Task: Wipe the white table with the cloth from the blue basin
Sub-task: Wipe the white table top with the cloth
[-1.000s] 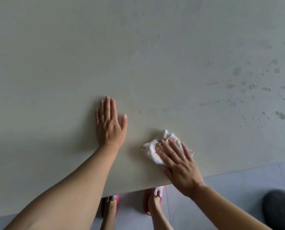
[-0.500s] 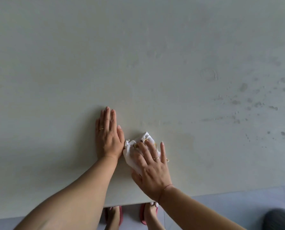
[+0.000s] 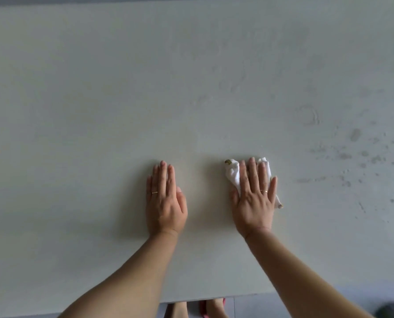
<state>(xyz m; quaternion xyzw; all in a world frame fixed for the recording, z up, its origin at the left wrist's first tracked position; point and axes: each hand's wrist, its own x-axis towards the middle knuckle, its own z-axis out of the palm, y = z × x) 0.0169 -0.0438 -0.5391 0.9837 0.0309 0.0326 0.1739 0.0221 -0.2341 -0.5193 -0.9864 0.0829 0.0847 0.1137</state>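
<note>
White table [image 3: 99, 88] fills nearly the whole head view. Its near edge runs along the bottom, and below it show a strip of grey floor [image 3: 306, 304] and the person's feet in red slippers [image 3: 211, 308].

The left hand [image 3: 165, 203] lies flat on the tabletop, fingers straight and close together, holding nothing; it looks to serve as a brace. Well apart to its right, the right hand [image 3: 253, 203] presses the cloth [image 3: 232, 174] onto the table with straight, slightly spread fingers [image 3: 251, 173]. None of them curls round the fabric, which bunches out past the fingertips and trails from under the little-finger side. The cloth is white with a small olive-yellow patch at its far left corner.

Wiping is under way but, by my judgement, far from finished. The stretch around and between the hands looks even and free of marks. To the right of the cloth, a scatter of grey spots [image 3: 355, 135] and a faint ring mark [image 3: 309, 114] lie on the surface, not yet wiped. Whether these are wet drops or dried stains is hard to tell in the soft picture. The far half shows pale smears that may also need a pass.

No blue basin or any other container appears in view, so its contents cannot be told.
</note>
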